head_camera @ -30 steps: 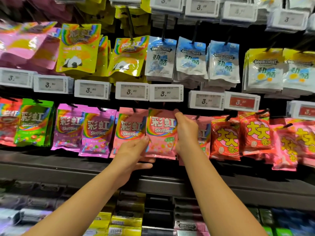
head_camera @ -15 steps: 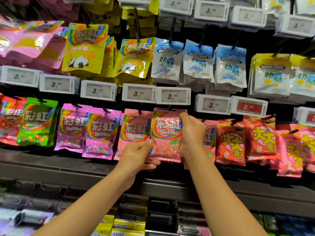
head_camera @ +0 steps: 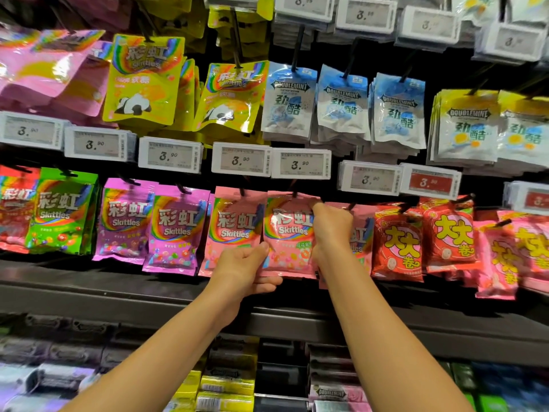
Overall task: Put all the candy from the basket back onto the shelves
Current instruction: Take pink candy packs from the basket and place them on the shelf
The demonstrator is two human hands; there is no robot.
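Head view shows both bare hands on one glossy pink Skittles pouch in the lower hanging row, directly under a white price tag. Its flat foil face is crinkled and catches glare near the top, where a black peg meets its upper edge; whether the hole is threaded onto the peg cannot be made out. At the pouch's lower left corner, the left hand is closed in a pinch, thumb on the front and fingers curled behind. At the upper right edge, the right hand is closed too, and it covers most of another pink pouch behind it. A matching pink pouch hangs just to the left, then shiny purple pouches. Red bags with yellow characters hang to the right. Below the dark shelf ledge, small boxes are blurred, their print mostly unreadable.
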